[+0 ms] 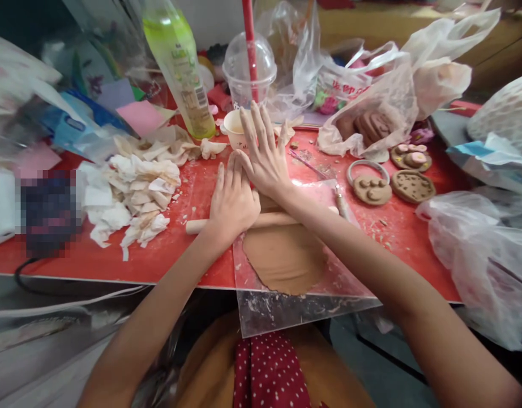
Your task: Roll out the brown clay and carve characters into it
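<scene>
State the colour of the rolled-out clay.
The clay sheet is brown, seen best in the head view.

A: Which colours are seen?
B: The tabletop [201, 266] is coloured red, the clay sheet [286, 258] brown, the rolling pin [272, 219] pale beige; the bottle [180, 79] is tinted yellow-green, the straw [249, 48] red.
A: And patterns?
B: The dark red cloth [272, 368] is dotted with white; the brown disc [418, 165] is dabbed with pink and yellow.

Your hands [236, 207] and arms [176, 283] are bare. At six o'clock you wear brown clothes [210, 368], with a dark red cloth [272, 368] in the middle, full of white dots.
</scene>
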Demonstrator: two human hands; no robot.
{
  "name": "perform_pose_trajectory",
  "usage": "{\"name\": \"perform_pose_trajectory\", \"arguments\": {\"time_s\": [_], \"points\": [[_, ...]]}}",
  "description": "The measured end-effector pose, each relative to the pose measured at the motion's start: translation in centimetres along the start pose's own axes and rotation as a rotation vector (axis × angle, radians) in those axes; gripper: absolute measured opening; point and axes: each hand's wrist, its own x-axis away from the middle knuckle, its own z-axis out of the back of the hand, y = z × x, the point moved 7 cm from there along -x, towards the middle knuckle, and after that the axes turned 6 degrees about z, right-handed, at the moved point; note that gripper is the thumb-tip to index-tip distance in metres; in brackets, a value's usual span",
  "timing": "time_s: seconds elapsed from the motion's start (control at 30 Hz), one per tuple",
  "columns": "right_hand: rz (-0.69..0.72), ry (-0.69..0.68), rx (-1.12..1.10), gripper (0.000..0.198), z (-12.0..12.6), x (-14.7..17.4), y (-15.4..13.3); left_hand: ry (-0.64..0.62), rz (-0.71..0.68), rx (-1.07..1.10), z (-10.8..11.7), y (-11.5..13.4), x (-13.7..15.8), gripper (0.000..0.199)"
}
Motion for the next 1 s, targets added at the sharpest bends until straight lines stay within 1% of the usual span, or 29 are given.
{"name": "perform_pose_trajectory", "arguments": {"time_s": [0.03,0.07,0.13,0.2,0.23,0.27,0.3,0.37,0.43,0.47,0.5,0.57,0.63,0.67,0.7,0.73,0.77,0.8,0.87,0.9,0.93,0.97,1.0], "points": [[-0.005,0.005,-0.025,0.063,-0.1,0.3,0.2,0.004,0.015,-0.001,0.1,0.0,0.3,0.062],[-0.015,0.015,-0.074,0.063,0.0,1.2,0.2,0.008,0.018,-0.002,0.2,0.3,1.5,0.062],[-0.023,0.058,-0.206,0.062,1.1,4.3,-0.2,0.03,-0.002,-0.004,0.8,1.3,5.1,0.058],[0.033,0.128,-0.314,0.059,2.7,7.2,-0.9,0.052,-0.033,-0.002,1.3,2.2,8.1,0.056],[0.076,0.17,-0.341,0.058,3.4,7.8,-1.2,0.054,-0.04,0.001,1.3,2.3,8.5,0.056],[0.112,0.213,-0.345,0.057,3.9,7.7,-1.2,0.045,-0.045,0.007,1.2,2.3,8.1,0.057],[0.126,0.252,-0.334,0.055,4.0,7.0,-0.9,0.026,-0.047,0.014,1.0,2.1,6.8,0.057],[0.103,0.286,-0.289,0.053,3.3,4.0,0.3,-0.027,-0.053,0.033,0.2,1.3,3.0,0.059],[0.052,0.249,-0.256,0.05,1.7,1.2,1.6,-0.028,-0.042,0.047,0.0,0.5,0.0,0.062],[0.036,0.226,-0.249,0.048,1.1,0.7,2.0,-0.03,-0.044,0.057,0.0,0.3,-0.5,0.062],[0.031,0.214,-0.265,0.047,0.8,0.8,2.1,-0.034,-0.054,0.067,0.1,0.4,0.0,0.061],[0.018,0.239,-0.388,0.04,1.6,3.2,1.9,-0.059,-0.117,0.083,0.6,1.3,3.2,0.058],[-0.017,0.333,-0.618,0.033,3.4,6.5,1.6,-0.042,-0.187,0.062,1.3,2.3,7.0,0.059],[-0.038,0.417,-0.682,0.031,4.3,7.8,1.7,-0.019,-0.203,0.049,1.5,2.6,8.2,0.059],[-0.048,0.497,-0.716,0.029,5.0,8.4,1.8,-0.003,-0.208,0.036,1.6,2.6,8.5,0.059],[-0.047,0.564,-0.697,0.027,5.3,8.3,2.0,0.001,-0.205,0.03,1.4,2.5,7.9,0.058],[-0.035,0.608,-0.636,0.027,5.3,7.5,2.2,-0.006,-0.196,0.029,1.0,2.1,6.4,0.058],[-0.015,0.618,-0.558,0.027,4.7,5.9,2.5,-0.022,-0.179,0.032,0.6,1.6,4.4,0.058],[0.019,0.563,-0.416,0.028,2.9,2.3,3.0,-0.062,-0.151,0.045,-0.3,0.7,0.3,0.058],[0.025,0.525,-0.385,0.028,1.9,1.0,3.3,-0.077,-0.136,0.053,-0.6,0.4,-1.0,0.059],[0.027,0.495,-0.37,0.027,1.3,0.4,3.5,-0.084,-0.137,0.064,-0.8,0.3,-1.5,0.061],[0.027,0.47,-0.369,0.026,1.1,0.6,3.5,-0.082,-0.147,0.074,-0.7,0.4,-1.0,0.061],[0.017,0.461,-0.379,0.025,1.4,1.6,3.4,-0.074,-0.174,0.081,-0.4,0.7,0.3,0.06]]}}
